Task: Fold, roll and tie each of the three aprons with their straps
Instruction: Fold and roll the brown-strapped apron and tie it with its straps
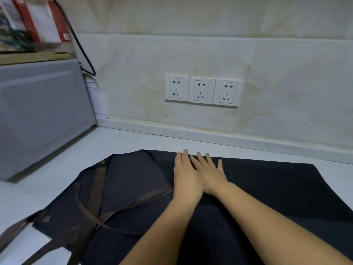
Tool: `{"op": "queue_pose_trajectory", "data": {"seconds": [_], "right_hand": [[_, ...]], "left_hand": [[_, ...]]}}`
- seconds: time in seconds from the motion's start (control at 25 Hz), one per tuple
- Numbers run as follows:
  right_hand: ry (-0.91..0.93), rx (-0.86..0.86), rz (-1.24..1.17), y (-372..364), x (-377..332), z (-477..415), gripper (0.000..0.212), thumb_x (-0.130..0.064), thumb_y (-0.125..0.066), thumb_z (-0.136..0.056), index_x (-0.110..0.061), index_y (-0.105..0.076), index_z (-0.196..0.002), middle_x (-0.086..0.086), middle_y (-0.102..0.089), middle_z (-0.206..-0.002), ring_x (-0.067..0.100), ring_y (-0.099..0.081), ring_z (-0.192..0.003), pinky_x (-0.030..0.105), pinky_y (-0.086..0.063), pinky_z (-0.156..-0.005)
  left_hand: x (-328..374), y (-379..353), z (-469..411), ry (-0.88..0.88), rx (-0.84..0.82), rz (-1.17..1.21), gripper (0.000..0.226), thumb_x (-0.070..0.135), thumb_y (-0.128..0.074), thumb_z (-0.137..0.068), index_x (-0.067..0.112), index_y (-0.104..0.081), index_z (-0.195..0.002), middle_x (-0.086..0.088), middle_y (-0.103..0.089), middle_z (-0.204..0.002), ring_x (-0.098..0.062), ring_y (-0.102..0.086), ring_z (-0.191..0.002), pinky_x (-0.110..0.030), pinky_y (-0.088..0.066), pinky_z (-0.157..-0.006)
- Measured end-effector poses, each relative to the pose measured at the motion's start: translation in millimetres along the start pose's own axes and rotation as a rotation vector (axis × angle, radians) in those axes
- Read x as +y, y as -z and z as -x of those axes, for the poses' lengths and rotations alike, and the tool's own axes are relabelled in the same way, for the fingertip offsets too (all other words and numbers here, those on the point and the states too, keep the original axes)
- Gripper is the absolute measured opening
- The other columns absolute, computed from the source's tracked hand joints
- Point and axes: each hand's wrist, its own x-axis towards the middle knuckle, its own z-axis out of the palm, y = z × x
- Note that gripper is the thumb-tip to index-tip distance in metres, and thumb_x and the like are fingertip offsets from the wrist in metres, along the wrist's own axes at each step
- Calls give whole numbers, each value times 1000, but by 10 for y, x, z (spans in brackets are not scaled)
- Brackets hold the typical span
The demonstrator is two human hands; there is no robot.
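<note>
A dark navy apron (267, 190) lies spread flat on the white countertop (133, 140), its far edge folded over. Brown straps (99, 186) cross over its left part, near metal rivets. My left hand (186, 178) lies flat on the apron's middle, fingers straight and pointing toward the wall. My right hand (211, 173) rests flat beside it, partly tucked under the left hand's edge. Both palms press the cloth. Only one apron is in view.
A grey microwave (38, 115) stands at the left with boxes (32, 22) on top and a black cable (82, 52) behind it. Three white wall sockets (203, 90) sit on the tiled wall behind the counter.
</note>
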Motion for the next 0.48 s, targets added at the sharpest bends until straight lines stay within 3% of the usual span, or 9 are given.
{"op": "queue_pose_trajectory", "data": {"seconds": [0.12, 0.28, 0.36, 0.48], "right_hand": [[-20, 3, 11, -39, -39, -23, 78, -51, -43, -94, -33, 4, -154, -1, 11, -162, 25, 14, -148, 59, 5, -115], [-118, 163, -180, 36, 125, 416, 64, -42, -41, -97, -33, -13, -153, 3, -5, -162, 24, 4, -149, 52, 1, -119], [-118, 177, -106, 74, 239, 811, 59, -45, -35, -99, -34, -15, -153, 2, -4, -162, 25, 4, -149, 51, 2, -119], [-171, 6, -38, 128, 408, 1322, 60, -57, -25, -98, -36, -13, -153, 0, -1, -163, 27, 5, -149, 51, 2, -117]], "left_hand": [[-2, 31, -11, -16, -24, -120, 61, 8, -38, -99, 21, -15, -154, 2, -8, -162, -15, -9, -148, -31, -23, -115], [156, 63, 105, -280, -60, -418, 63, 12, -40, -95, 21, -19, -153, -1, -20, -160, -19, -12, -148, -38, -18, -120], [228, 73, 257, -307, -202, -484, 63, 16, -42, -95, 21, -21, -153, -1, -24, -159, -21, -18, -147, -43, -19, -119], [224, 185, 548, -310, -454, -637, 57, 28, -39, -101, 23, -17, -154, -1, -14, -162, -25, -9, -149, -54, -11, -119]]}}
